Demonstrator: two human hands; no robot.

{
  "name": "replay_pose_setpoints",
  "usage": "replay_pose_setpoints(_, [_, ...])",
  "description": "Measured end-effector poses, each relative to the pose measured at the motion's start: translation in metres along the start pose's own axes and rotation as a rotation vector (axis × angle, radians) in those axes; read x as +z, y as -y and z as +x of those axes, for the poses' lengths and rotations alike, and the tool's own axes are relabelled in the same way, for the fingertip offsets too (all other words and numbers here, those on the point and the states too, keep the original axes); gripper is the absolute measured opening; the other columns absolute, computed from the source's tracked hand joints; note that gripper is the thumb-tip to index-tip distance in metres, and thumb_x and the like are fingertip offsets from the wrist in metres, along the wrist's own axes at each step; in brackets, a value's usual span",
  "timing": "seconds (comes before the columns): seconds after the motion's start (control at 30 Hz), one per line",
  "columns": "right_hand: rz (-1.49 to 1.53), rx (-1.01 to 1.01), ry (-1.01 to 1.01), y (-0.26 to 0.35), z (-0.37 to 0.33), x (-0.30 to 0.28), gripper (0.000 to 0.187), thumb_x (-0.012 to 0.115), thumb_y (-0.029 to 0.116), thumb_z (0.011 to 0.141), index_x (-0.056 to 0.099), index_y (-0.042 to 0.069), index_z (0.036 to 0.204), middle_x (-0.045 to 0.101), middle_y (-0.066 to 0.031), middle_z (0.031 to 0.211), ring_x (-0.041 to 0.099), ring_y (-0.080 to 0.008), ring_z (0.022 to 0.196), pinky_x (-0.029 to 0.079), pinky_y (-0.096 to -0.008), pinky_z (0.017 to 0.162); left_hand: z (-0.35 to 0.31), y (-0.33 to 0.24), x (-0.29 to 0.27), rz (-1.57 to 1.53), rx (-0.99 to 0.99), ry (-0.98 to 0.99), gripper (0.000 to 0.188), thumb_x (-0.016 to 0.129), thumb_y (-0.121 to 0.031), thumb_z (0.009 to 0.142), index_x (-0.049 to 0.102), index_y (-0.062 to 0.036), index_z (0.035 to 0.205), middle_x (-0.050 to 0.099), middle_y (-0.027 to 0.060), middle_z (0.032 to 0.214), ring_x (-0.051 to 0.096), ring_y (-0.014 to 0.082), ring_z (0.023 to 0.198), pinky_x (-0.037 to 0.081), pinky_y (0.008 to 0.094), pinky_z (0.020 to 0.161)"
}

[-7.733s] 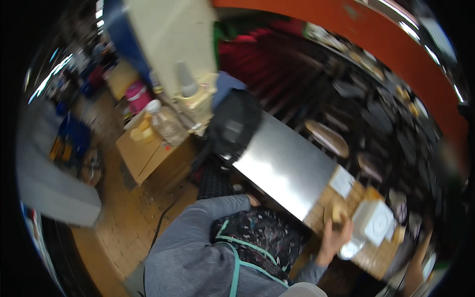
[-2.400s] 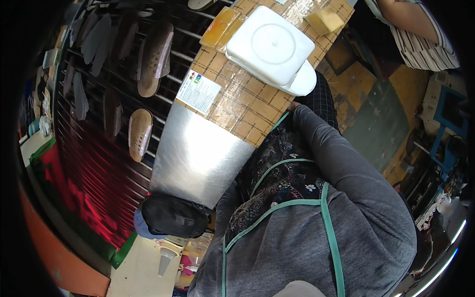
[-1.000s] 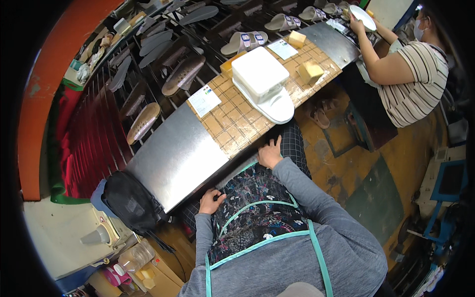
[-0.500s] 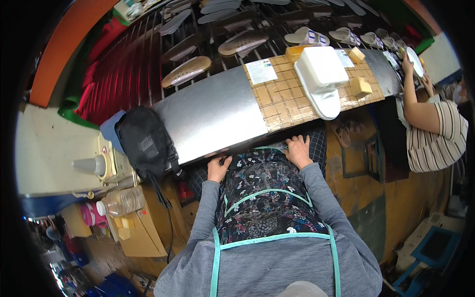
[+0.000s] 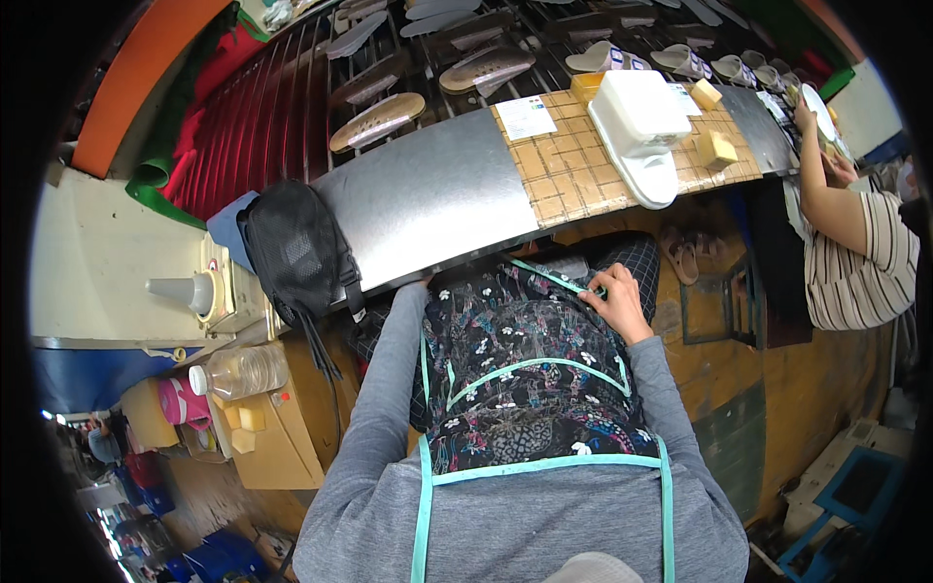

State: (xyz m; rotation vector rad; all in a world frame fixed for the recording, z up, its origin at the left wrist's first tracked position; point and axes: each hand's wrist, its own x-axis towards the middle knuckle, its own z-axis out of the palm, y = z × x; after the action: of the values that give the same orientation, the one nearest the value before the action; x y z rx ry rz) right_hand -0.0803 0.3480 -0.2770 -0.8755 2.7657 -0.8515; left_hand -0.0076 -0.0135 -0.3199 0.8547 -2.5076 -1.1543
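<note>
I wear a dark floral apron with mint-green trim, spread over my lap. My right hand is closed at the apron's upper right, its thumb and fingers pinching the trimmed edge. My left hand reaches beneath the front edge of the worktable, and little more than the wrist shows, so its fingers are hidden. Just beyond it lies the bare metal part of the worktable.
A black bag hangs at the table's left. On the cardboard mat stand a white dispenser-like device and a yellow sponge block. Insoles and sandals lie on the rack behind. A co-worker in stripes works at right.
My left hand has slid forward under the table edge, out of sight. My right hand has shifted slightly right and lifted the apron's edge in a pinch.
</note>
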Motion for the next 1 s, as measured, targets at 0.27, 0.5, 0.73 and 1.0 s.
replay_pose_setpoints(0.27, [-0.001, 0.031, -0.13, -0.004, -0.011, -0.001, 0.024, 0.077, 0.01, 0.068, 0.062, 0.006, 0.086, 0.052, -0.0117, 0.096, 0.06, -0.033, 0.088, 0.049, -0.042, 0.075, 0.029, -0.008, 0.048, 0.498, 0.085, 0.183, 0.03, 0.061, -0.013, 0.079, 0.065, -0.0011, 0.106, 0.064, 0.0171, 0.111, 0.06, 0.0318, 0.103, 0.046, 0.0386, 0.09])
replay_pose_setpoints(0.5, [-0.02, 0.302, -0.257, -0.007, -0.023, 0.001, 0.06, 0.077, 0.019, 0.07, 0.053, 0.005, 0.123, 0.048, -0.0189, 0.111, 0.059, -0.0374, 0.096, 0.05, -0.044, 0.082, 0.002, 0.003, 0.081, 0.646, 0.12, 0.262, 0.031, 0.057, -0.015, 0.08, 0.065, -0.0022, 0.107, 0.063, 0.0197, 0.112, 0.06, 0.0346, 0.102, 0.047, 0.0407, 0.089])
replay_pose_setpoints(0.73, [-0.188, 0.189, -0.169, -0.005, -0.018, -0.005, 0.025, 0.075, 0.017, 0.071, 0.067, 0.002, 0.09, 0.052, -0.0191, 0.107, 0.06, -0.0369, 0.091, 0.051, -0.0452, 0.077, -0.016, -0.028, 0.082, 0.721, 0.122, 0.437, 0.031, 0.05, -0.016, 0.08, 0.066, -0.0044, 0.104, 0.064, 0.0224, 0.105, 0.063, 0.0395, 0.095, 0.05, 0.0462, 0.083])
replay_pose_setpoints(1.0, [0.035, -0.06, -0.765, 0.016, -0.021, -0.064, 0.01, 0.065, -0.001, 0.078, 0.058, 0.001, 0.085, 0.057, -0.0142, 0.096, 0.057, -0.0307, 0.092, 0.047, -0.0387, 0.081, -0.053, -0.045, 0.073, 0.489, 0.158, 0.56, 0.041, 0.043, -0.032, 0.092, 0.066, 0.0007, 0.098, 0.063, 0.026, 0.103, 0.062, 0.0381, 0.098, 0.048, 0.046, 0.086])
